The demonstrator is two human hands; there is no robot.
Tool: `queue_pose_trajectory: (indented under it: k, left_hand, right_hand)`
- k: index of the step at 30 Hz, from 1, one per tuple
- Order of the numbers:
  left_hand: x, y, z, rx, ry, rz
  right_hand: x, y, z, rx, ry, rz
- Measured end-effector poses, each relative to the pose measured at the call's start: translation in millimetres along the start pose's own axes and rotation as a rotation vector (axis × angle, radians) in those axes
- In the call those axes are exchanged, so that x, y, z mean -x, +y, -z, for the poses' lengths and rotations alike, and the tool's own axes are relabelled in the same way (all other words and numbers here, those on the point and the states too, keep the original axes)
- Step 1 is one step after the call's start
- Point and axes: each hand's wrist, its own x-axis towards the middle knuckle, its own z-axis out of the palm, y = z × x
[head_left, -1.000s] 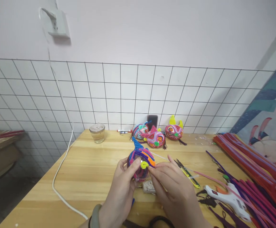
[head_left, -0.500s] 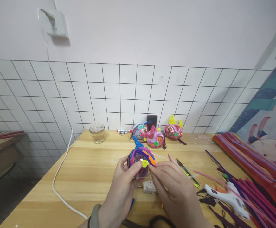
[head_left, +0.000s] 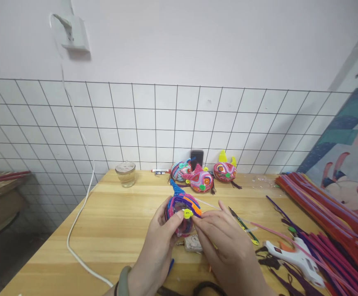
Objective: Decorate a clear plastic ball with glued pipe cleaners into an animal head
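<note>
My left hand (head_left: 158, 236) is wrapped round a clear ball ornament (head_left: 194, 202) partly covered with blue, purple, pink and orange pipe cleaners. A blue pipe-cleaner tail (head_left: 177, 189) sticks up from its top. The left thumb presses beside a small yellow pipe-cleaner coil (head_left: 188, 213) on the bare front of the ball. My right hand (head_left: 225, 238) is closed in a pinch at the coil's right edge, its fingertips against the ball; the yellow end appears to run between them. The ball's underside is hidden by the hands.
Several finished pipe-cleaner balls (head_left: 202, 181) stand by the wall, near a glass cup (head_left: 125, 173) and a marker (head_left: 161, 170). To the right lie a craft knife (head_left: 243, 225), a white glue gun (head_left: 296, 257) and pipe-cleaner bundles (head_left: 323, 222). A white cable (head_left: 70, 236) crosses the left side.
The ball has tipped slightly, so its blue tail leans further left. Both hands stay almost in place, still closed at the yellow coil.
</note>
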Motion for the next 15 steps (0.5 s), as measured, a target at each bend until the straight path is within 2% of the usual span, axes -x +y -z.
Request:
queue_pose_trajectory:
  k: [15]
  left_hand:
    - [-0.2, -2.1, 1.4, -0.019, 0.028, 0.007]
  right_hand:
    - [0.6, 0.4, 0.0, -0.034, 0.002, -0.028]
